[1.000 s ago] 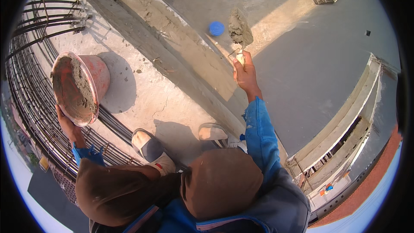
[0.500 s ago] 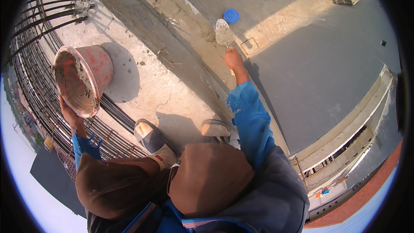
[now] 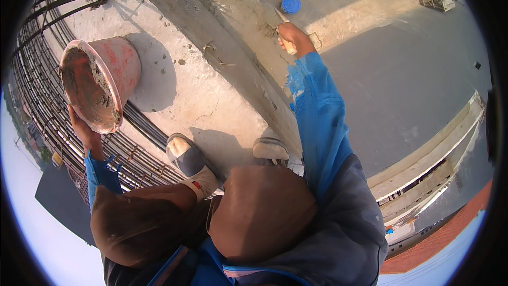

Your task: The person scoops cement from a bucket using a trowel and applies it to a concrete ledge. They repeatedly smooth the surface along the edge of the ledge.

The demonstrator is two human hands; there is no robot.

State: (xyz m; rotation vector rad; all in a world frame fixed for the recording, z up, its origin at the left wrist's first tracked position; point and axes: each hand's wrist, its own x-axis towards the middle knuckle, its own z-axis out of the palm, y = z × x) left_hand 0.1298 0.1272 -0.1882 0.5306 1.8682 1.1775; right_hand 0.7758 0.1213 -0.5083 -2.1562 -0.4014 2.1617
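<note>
My left hand (image 3: 84, 132) grips the lower rim of a pinkish-red bucket (image 3: 119, 61), tipped so its mouth faces left. Grey mortar coats the inside of the bucket. My right arm stretches forward, and my right hand (image 3: 297, 40) is closed around the pale handle of a pointing trowel (image 3: 289, 46). The trowel's blade shows only as a thin edge beyond my fist, close to the mortar-covered face of the concrete wall (image 3: 233, 16). Part of the blade is hidden by the hand.
Long steel reinforcing bars (image 3: 47, 101) run along the left, some bent ends poking up at the far left. My shoes stand on a pale concrete ledge (image 3: 196, 95). Below on the right lies a grey floor (image 3: 402, 95) with a round blue container (image 3: 290, 4) and a wooden crate (image 3: 436, 0).
My right hand has moved slightly farther forward and right. The trowel has turned from showing its flat blade to edge-on. The bucket stays in my left hand, tilted much as before.
</note>
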